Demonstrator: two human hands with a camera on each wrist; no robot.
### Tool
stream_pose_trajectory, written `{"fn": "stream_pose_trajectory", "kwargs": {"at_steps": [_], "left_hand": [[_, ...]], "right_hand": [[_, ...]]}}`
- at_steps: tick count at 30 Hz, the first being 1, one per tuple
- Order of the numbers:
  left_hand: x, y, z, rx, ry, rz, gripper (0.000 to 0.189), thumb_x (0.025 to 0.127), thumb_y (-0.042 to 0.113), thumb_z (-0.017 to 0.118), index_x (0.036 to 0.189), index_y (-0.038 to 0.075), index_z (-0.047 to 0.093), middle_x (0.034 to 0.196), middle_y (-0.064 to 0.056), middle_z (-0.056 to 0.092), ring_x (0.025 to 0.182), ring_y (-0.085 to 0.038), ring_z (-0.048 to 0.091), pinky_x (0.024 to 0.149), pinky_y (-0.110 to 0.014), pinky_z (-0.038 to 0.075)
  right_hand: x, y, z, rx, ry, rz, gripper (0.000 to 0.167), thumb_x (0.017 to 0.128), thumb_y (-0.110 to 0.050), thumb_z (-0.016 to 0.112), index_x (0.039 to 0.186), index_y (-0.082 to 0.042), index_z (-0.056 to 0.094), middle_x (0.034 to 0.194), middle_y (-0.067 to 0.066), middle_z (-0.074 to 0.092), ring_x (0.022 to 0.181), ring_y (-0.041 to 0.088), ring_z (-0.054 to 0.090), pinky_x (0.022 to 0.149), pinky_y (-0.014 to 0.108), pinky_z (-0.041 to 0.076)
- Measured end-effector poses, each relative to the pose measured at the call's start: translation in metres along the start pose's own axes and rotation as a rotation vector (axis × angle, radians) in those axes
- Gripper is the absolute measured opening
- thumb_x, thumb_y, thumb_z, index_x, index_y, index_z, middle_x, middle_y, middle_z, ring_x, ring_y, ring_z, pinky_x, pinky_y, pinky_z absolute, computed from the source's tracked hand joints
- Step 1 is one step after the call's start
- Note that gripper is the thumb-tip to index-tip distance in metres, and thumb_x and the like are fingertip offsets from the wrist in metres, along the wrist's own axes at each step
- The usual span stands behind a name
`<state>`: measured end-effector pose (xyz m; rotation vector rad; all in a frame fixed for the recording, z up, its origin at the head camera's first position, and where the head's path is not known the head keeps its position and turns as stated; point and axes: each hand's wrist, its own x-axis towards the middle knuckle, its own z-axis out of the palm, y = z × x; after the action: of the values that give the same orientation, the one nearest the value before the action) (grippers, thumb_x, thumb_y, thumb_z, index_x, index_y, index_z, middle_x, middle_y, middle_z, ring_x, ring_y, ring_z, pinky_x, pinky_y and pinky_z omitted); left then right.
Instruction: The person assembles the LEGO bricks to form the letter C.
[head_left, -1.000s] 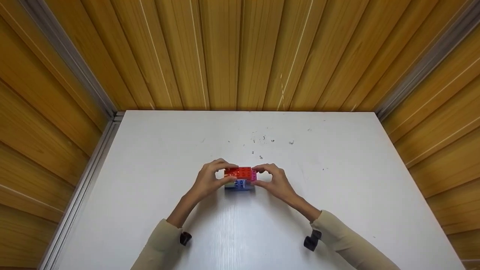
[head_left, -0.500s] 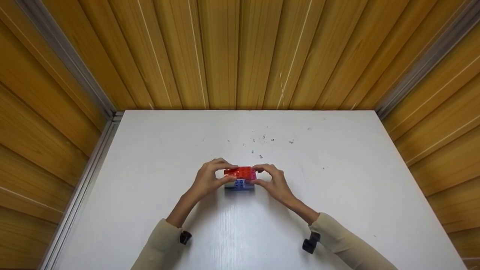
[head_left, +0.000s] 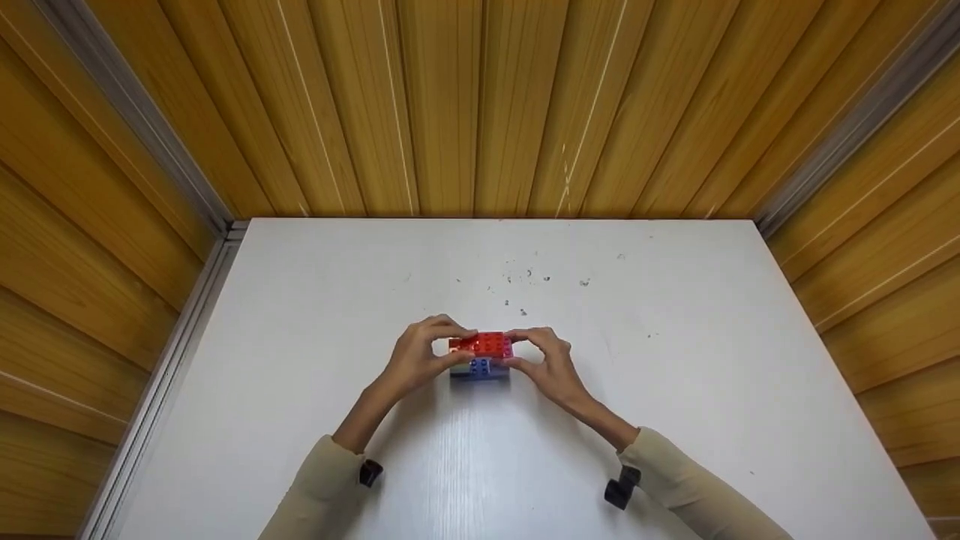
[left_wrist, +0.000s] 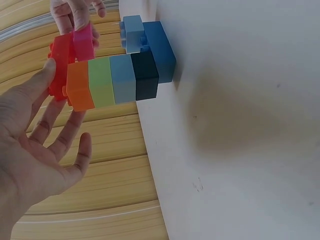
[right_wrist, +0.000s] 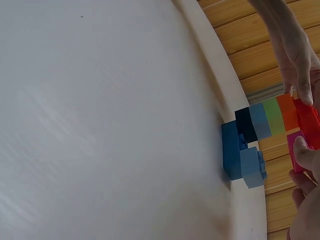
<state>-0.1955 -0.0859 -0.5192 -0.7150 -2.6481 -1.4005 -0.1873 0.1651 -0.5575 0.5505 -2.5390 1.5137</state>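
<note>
A tower of toy building bricks stands on the white table [head_left: 337, 300]. Its base is a long blue brick [left_wrist: 161, 52], with a light blue brick [left_wrist: 133, 33] on one end. From the other end rise a dark navy brick [left_wrist: 145, 76], a grey-blue brick [left_wrist: 123, 78], a light green brick [left_wrist: 101, 82] and an orange brick [left_wrist: 80, 87]. Across the top lies a red brick [head_left: 490, 344], pinched by my left hand [head_left: 412, 360] between thumb and fingers. My right hand [head_left: 555, 366] pinches a pink brick [left_wrist: 84, 44] beneath the red brick's right end, above the light blue one.
Yellow wood-look panels [head_left: 442, 112] wall the table at the back and both sides. Metal posts [head_left: 142, 112] stand at the corners. Small dark marks [head_left: 523, 312] dot the tabletop behind the tower. Beige sleeves [head_left: 322, 480] with black wrist devices [head_left: 622, 487] cover both forearms.
Both hands keep their grips on the red and pink bricks. My right forearm has shifted slightly inward; the tower stays in place.
</note>
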Motion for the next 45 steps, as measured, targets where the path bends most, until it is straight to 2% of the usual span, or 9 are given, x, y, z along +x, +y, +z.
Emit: {"fn": "stream_pose_trajectory", "kwargs": {"at_steps": [6, 12, 15, 22, 28, 34, 39, 41, 45], "left_hand": [[0.001, 0.001, -0.001, 0.029, 0.002, 0.006, 0.034, 0.082, 0.026, 0.084, 0.113, 0.013, 0.080, 0.101, -0.003, 0.076, 0.099, -0.021, 0.071, 0.085, -0.037, 0.056], [0.000, 0.002, -0.002, 0.046, 0.001, 0.003, 0.034, 0.082, 0.027, 0.085, 0.113, 0.013, 0.080, 0.100, -0.003, 0.076, 0.097, -0.020, 0.070, 0.084, -0.033, 0.054], [0.000, 0.002, -0.002, 0.048, -0.005, -0.005, 0.034, 0.082, 0.026, 0.085, 0.113, 0.013, 0.080, 0.100, -0.003, 0.076, 0.098, -0.021, 0.070, 0.085, -0.035, 0.055], [0.000, 0.004, -0.001, 0.024, -0.002, 0.000, 0.034, 0.081, 0.022, 0.086, 0.113, 0.010, 0.080, 0.100, -0.007, 0.076, 0.097, -0.026, 0.071, 0.088, -0.052, 0.057], [0.001, 0.005, 0.001, 0.026, 0.010, 0.015, 0.033, 0.080, 0.019, 0.087, 0.111, 0.008, 0.080, 0.098, -0.008, 0.077, 0.093, -0.026, 0.071, 0.084, -0.049, 0.058], [0.001, 0.003, 0.001, 0.040, 0.016, 0.026, 0.034, 0.080, 0.021, 0.087, 0.111, 0.009, 0.080, 0.098, -0.007, 0.077, 0.093, -0.025, 0.072, 0.083, -0.048, 0.058], [0.002, 0.002, 0.000, 0.049, 0.016, 0.025, 0.035, 0.081, 0.026, 0.086, 0.111, 0.010, 0.080, 0.098, -0.005, 0.077, 0.092, -0.022, 0.072, 0.082, -0.038, 0.058], [0.002, 0.002, 0.000, 0.053, 0.016, 0.024, 0.035, 0.081, 0.027, 0.085, 0.111, 0.010, 0.080, 0.098, -0.005, 0.077, 0.092, -0.022, 0.072, 0.081, -0.034, 0.058], [0.003, 0.003, -0.001, 0.033, 0.001, 0.007, 0.035, 0.081, 0.026, 0.085, 0.112, 0.010, 0.080, 0.099, -0.006, 0.077, 0.095, -0.025, 0.072, 0.085, -0.042, 0.057]], "right_hand": [[-0.002, -0.001, 0.003, 0.004, 0.028, 0.011, 0.040, 0.084, -0.019, 0.082, 0.122, -0.017, 0.072, 0.117, 0.002, 0.075, 0.118, 0.023, 0.056, 0.102, 0.053, 0.029], [-0.004, 0.004, 0.007, 0.072, 0.042, 0.021, 0.040, 0.084, -0.013, 0.081, 0.123, -0.014, 0.072, 0.119, 0.004, 0.074, 0.120, 0.025, 0.057, 0.108, 0.054, 0.037], [-0.005, 0.005, 0.008, 0.114, 0.031, 0.040, 0.040, 0.085, -0.014, 0.081, 0.124, -0.015, 0.071, 0.120, 0.004, 0.073, 0.121, 0.024, 0.057, 0.110, 0.052, 0.037], [-0.005, 0.006, 0.009, 0.142, 0.030, 0.056, 0.040, 0.085, -0.016, 0.081, 0.124, -0.015, 0.072, 0.119, 0.004, 0.073, 0.123, 0.021, 0.054, 0.112, 0.054, 0.035], [-0.005, 0.008, 0.011, 0.124, 0.068, 0.038, 0.038, 0.083, -0.008, 0.081, 0.121, -0.010, 0.073, 0.115, 0.008, 0.074, 0.124, 0.025, 0.053, 0.112, 0.054, 0.036], [-0.002, 0.010, 0.015, 0.098, 0.134, -0.037, 0.039, 0.077, 0.006, 0.080, 0.115, 0.001, 0.073, 0.112, 0.018, 0.074, 0.121, 0.039, 0.054, 0.109, 0.044, 0.038], [-0.001, 0.011, 0.014, 0.088, 0.146, -0.078, 0.038, 0.078, 0.002, 0.081, 0.116, -0.002, 0.074, 0.113, 0.014, 0.075, 0.121, 0.036, 0.056, 0.109, 0.032, 0.038], [-0.002, 0.011, 0.013, 0.095, 0.134, -0.080, 0.037, 0.080, -0.003, 0.082, 0.117, -0.006, 0.075, 0.114, 0.011, 0.075, 0.123, 0.033, 0.056, 0.110, 0.035, 0.038], [-0.003, 0.012, 0.012, 0.107, 0.109, -0.056, 0.038, 0.084, -0.011, 0.081, 0.121, -0.011, 0.074, 0.118, 0.007, 0.075, 0.126, 0.030, 0.054, 0.112, 0.048, 0.034]]}}
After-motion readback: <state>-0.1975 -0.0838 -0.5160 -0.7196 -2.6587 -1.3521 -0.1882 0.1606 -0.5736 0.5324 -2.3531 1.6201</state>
